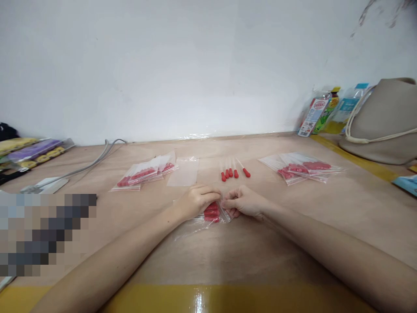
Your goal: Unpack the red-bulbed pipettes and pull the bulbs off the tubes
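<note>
A clear zip bag (224, 214) lies flat on the table in front of me, with several red-bulbed droppers (211, 212) inside. My left hand (199, 201) reaches over the bag from the left, its fingers curled at the top edge near the opening. At the right end, my right hand (244, 201) pinches the zip edge between thumb and fingers. Just beyond my hands, several loose droppers (230, 173) with red rubber bulbs lie side by side, their clear stems pointing away. An unfilled zip bag (183, 171) rests flat to their left.
Filled bags (143, 173) overlap at the left, and another filled group (302, 167) fans out at the right. A grey cable (94, 161) crosses the left side. Bottles (353, 106), a carton (313, 116) and a beige bag (384, 121) stand back right. Colourful packs (35, 150) lie far left.
</note>
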Action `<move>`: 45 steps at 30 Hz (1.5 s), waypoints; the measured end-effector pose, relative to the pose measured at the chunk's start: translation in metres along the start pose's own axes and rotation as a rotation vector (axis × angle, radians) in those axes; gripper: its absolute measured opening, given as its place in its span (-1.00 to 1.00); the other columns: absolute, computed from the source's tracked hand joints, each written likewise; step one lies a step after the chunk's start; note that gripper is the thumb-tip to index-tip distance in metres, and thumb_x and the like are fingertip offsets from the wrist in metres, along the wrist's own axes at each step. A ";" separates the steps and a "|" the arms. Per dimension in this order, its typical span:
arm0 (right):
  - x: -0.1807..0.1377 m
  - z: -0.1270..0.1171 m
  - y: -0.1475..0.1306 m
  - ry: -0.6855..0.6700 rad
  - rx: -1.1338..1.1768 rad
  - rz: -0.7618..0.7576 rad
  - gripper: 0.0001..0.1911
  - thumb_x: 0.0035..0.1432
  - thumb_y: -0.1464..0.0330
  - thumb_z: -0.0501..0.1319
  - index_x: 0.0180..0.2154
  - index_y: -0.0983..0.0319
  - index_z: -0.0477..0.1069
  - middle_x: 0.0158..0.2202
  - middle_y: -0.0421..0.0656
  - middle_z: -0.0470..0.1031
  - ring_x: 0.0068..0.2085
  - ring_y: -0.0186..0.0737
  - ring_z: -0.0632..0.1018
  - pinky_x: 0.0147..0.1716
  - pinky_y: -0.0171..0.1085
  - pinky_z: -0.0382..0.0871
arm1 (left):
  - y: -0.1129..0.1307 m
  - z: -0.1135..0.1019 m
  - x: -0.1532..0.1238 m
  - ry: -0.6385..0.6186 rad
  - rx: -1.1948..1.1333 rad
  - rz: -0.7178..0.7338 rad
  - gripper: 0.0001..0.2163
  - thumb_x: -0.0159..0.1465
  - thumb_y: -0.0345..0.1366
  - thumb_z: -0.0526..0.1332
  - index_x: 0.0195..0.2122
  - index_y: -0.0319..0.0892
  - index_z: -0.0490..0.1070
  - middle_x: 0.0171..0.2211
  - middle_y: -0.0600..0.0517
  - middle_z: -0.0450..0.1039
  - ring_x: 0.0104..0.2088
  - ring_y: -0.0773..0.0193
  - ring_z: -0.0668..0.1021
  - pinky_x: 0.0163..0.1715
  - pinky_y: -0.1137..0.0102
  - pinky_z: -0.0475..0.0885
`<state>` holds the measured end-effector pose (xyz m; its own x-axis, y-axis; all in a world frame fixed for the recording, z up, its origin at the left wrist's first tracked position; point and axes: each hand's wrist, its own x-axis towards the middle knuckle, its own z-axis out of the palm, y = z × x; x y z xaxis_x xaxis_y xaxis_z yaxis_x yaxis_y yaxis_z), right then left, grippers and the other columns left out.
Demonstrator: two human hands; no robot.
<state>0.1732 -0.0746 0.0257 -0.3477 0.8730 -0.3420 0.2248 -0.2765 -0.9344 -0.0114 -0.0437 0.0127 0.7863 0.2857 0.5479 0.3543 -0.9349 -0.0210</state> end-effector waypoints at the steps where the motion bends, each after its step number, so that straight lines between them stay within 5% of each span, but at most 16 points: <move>1: 0.000 0.000 0.000 0.002 0.005 -0.002 -0.84 -0.11 0.48 0.23 -0.65 0.31 0.33 -0.73 -0.29 0.32 -0.63 -0.49 0.35 -0.63 -0.49 0.24 | 0.000 0.000 0.000 -0.007 -0.021 -0.005 -0.79 0.30 -0.37 -0.02 -0.28 -0.16 0.42 -0.24 0.01 0.50 -0.27 0.34 0.53 -0.24 0.44 0.41; 13: 0.001 -0.001 -0.001 -0.006 0.031 0.025 -0.84 -0.05 0.47 0.13 -0.64 0.31 0.31 -0.69 -0.26 0.33 -0.63 -0.48 0.37 -0.61 -0.47 0.27 | -0.004 0.002 -0.005 0.042 -0.010 0.055 -0.82 0.28 -0.39 0.02 -0.24 -0.15 0.41 -0.24 0.00 0.50 -0.26 0.34 0.53 -0.25 0.45 0.42; 29: 0.001 -0.001 0.003 -0.019 0.020 -0.009 -0.89 -0.13 0.49 0.13 -0.63 0.31 0.32 -0.68 -0.26 0.34 -0.63 -0.49 0.36 -0.61 -0.48 0.27 | 0.001 -0.005 0.003 -0.046 0.000 0.046 -0.81 0.29 -0.39 -0.02 -0.29 -0.17 0.39 -0.20 0.00 0.46 -0.22 0.33 0.50 -0.21 0.44 0.37; 38: 0.003 0.001 0.005 0.032 -0.027 -0.020 -0.87 -0.08 0.49 0.09 -0.62 0.29 0.25 -0.69 -0.26 0.34 -0.62 -0.45 0.39 -0.59 -0.45 0.32 | 0.005 -0.012 0.009 -0.194 0.025 -0.010 -0.77 0.30 -0.42 -0.08 -0.34 -0.21 0.36 -0.31 -0.02 0.44 -0.31 0.30 0.42 -0.28 0.43 0.32; 41: 0.003 0.001 0.013 0.039 -0.034 -0.168 -0.94 -0.07 0.49 0.10 -0.53 0.26 0.24 -0.66 -0.30 0.32 -0.61 -0.44 0.39 -0.59 -0.43 0.31 | 0.006 -0.012 0.008 -0.211 0.009 -0.021 -0.77 0.31 -0.43 -0.10 -0.35 -0.23 0.33 -0.32 -0.02 0.42 -0.32 0.32 0.42 -0.29 0.46 0.31; 45: 0.003 -0.003 0.028 0.099 -0.278 -0.680 -0.84 -0.06 0.53 0.10 -0.36 0.24 0.29 -0.53 -0.28 0.35 -0.54 -0.43 0.37 -0.57 -0.42 0.27 | 0.005 -0.009 0.006 -0.196 0.020 -0.043 -0.75 0.31 -0.44 -0.12 -0.37 -0.23 0.32 -0.36 -0.01 0.41 -0.33 0.34 0.42 -0.29 0.47 0.31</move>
<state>0.1817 -0.0786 -0.0006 -0.4114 0.8509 0.3266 0.2155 0.4390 -0.8723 -0.0093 -0.0486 0.0238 0.8531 0.3624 0.3754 0.3978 -0.9173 -0.0185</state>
